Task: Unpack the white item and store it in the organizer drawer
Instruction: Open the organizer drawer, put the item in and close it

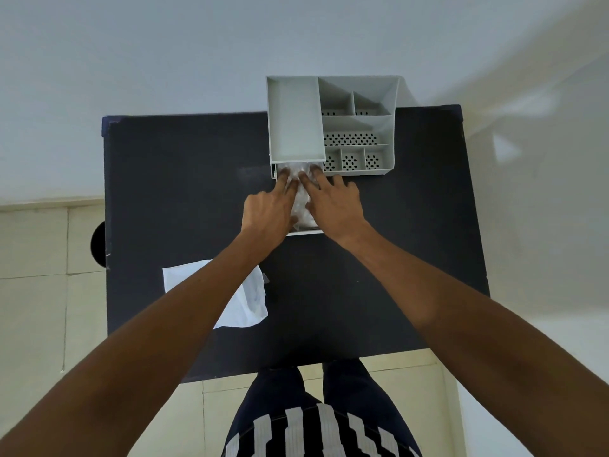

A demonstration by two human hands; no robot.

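Both hands' fingers (286, 179) on white item (300, 206) in open drawer (304, 231).

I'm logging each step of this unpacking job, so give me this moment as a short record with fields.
surface: dark table
organizer: grey, multi-compartment, at the table's far edge
drawer: pulled out toward the person
white item: in the drawer, under both hands, blurred
left hand: fingers pressing on the item
right hand: fingers pressing on the item
packaging: white wrapper lying on the table, partly under the left forearm

Soft even daylight, faint shadows on the right wall, wide-angle bowing (strongest at edges), fingertips slightly blurred
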